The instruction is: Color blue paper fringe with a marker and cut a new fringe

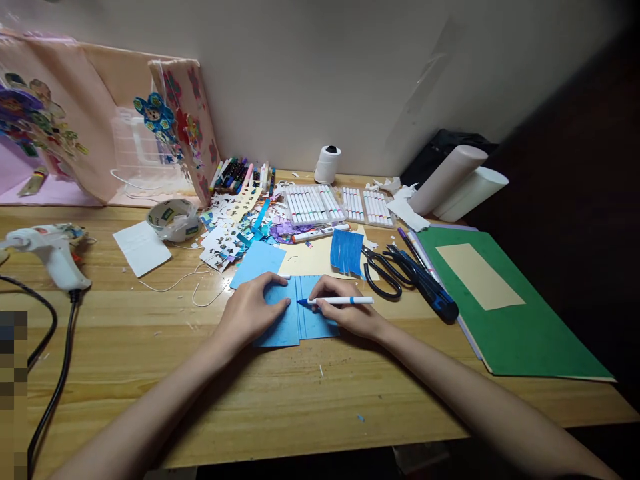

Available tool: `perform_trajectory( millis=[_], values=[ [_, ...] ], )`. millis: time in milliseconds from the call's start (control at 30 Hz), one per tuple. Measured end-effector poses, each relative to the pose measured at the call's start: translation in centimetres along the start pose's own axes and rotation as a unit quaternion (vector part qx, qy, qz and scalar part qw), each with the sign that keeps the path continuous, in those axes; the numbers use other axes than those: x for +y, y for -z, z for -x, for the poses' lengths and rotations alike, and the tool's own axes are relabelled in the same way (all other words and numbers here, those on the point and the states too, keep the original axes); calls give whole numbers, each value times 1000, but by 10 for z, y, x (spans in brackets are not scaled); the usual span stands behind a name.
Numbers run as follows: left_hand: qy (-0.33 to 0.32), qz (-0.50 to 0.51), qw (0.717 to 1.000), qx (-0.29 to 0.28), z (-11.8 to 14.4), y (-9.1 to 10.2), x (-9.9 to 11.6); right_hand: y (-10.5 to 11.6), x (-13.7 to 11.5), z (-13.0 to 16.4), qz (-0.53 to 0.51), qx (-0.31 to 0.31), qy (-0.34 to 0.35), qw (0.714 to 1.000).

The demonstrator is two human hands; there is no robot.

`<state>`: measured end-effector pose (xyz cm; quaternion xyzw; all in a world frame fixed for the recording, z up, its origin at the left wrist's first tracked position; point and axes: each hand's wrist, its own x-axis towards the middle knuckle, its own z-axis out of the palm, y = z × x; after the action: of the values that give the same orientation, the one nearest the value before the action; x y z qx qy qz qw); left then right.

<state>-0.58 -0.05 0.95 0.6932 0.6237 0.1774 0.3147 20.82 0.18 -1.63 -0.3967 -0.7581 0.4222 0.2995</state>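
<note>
While the spread left hand [256, 305] pins blue paper [276, 329] beneath it, right hand [347, 308] pinches marker [357, 301] (drawing, apparently); next stroke likely needs steady paper.

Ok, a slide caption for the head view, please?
The right hand holds a blue-tipped marker at light-blue paper under the left hand, with paper scraps beyond.

My left forearm [175, 390] slants in from eight o'clock; my left grip [250, 307] lies palm-down, thumb [280, 307] apart from fingers [274, 278]; my right forearm [460, 380] enters from four o'clock; my right grip [347, 307] pinches toward ten o'clock.
</note>
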Motion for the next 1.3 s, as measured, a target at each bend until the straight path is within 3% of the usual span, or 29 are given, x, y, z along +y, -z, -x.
perform_trajectory(
  millis=[800, 1000, 1300],
  values=[
    [14, -9, 1000, 2, 2, -2, 1, 2, -4, 0, -10, -37, 4, 999],
    [15, -9, 1000, -1, 2, -1, 1, 0, -1, 3, -15, -22, -18, 999],
    [0, -1, 1000, 1, 1, -3, -1, 1, -8, 2, -4, -61, 26, 998]
  ],
)
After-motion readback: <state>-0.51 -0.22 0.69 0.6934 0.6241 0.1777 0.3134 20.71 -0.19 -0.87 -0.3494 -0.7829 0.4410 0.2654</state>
